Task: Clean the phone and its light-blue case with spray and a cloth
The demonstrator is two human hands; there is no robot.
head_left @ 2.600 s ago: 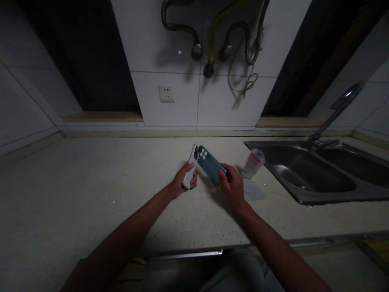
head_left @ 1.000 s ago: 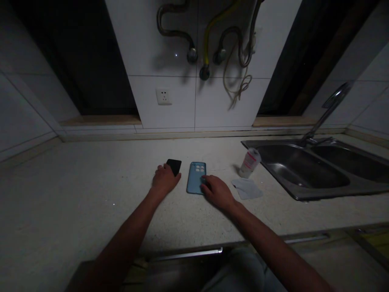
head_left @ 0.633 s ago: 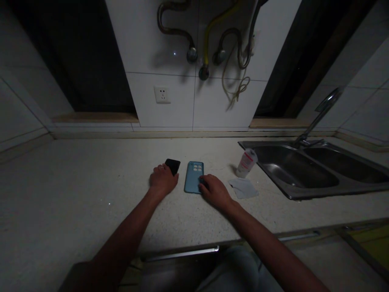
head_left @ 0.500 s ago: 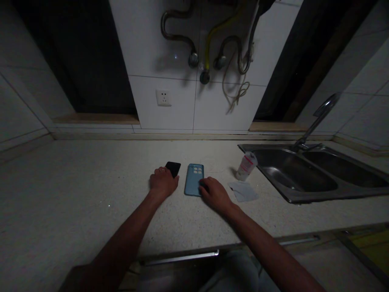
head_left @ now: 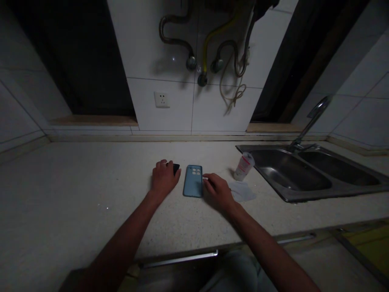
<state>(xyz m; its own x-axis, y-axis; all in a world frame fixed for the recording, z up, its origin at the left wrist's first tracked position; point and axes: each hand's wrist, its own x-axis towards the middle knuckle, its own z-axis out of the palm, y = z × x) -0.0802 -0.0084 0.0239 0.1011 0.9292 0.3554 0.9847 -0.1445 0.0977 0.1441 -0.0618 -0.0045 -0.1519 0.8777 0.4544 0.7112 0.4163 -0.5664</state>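
A flat black object, likely a smartphone (head_left: pixel 175 167), lies on the counter, mostly covered by my left hand (head_left: pixel 163 177). The fingers of that hand curl over its far edge and the thumb lies along its right side. Beside it rests a blue phone case (head_left: pixel 193 184), flat, its camera cutouts at the far end. My right hand (head_left: pixel 218 190) is at the case's right edge, fingers loosely bent and apart, with nothing visible in them. Whether the fingertips touch the edge I cannot tell.
A plastic cup (head_left: pixel 244 166) with pink print stands tilted-looking by the sink (head_left: pixel 285 198). A white tissue (head_left: pixel 242 191) lies partly behind my right hand. The faucet (head_left: pixel 313 119) rises behind the sink. A socket (head_left: pixel 161 99) and hoses (head_left: pixel 174 40) are on the wall.
My left hand has shifted forward and covers more of the black phone. My right hand has drawn slightly right, off the case's face to its edge. The view has shifted slightly.
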